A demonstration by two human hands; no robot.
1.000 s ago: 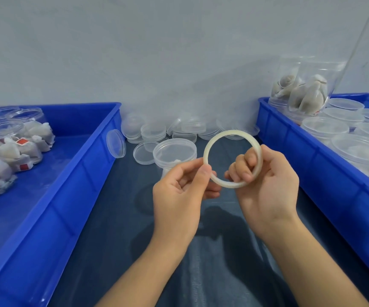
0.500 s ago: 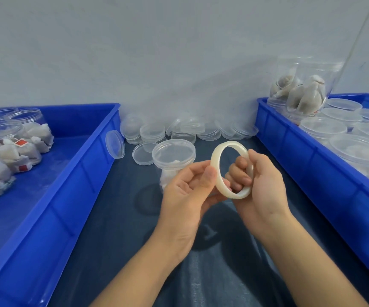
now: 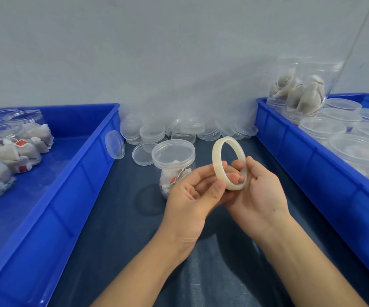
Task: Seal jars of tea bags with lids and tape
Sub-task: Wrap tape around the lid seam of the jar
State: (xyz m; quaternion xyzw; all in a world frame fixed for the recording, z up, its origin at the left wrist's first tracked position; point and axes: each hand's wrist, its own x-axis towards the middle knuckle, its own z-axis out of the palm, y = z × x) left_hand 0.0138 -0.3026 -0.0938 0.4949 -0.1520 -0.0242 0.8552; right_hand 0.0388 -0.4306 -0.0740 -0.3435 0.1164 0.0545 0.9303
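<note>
Both hands hold a whitish roll of tape [image 3: 218, 158] upright above the dark table. My right hand [image 3: 258, 196] grips its lower right rim, with fingers through the hole. My left hand [image 3: 192, 196] pinches the roll's lower left edge with thumb and fingertips. Just behind my left hand stands a clear jar of tea bags [image 3: 172, 161] with a clear lid on top; its lower part is hidden by my fingers.
A blue bin [image 3: 64, 196] on the left holds several open jars of tea bags [image 3: 13, 149]. A blue bin [image 3: 325, 169] on the right holds lidded jars [image 3: 356, 149] and a tall jar [image 3: 305, 89]. Loose clear lids [image 3: 179, 129] lie piled along the wall.
The tape roll has turned from facing me to nearly edge-on and dropped slightly. Both hands shifted a little lower and right while keeping hold of it.
</note>
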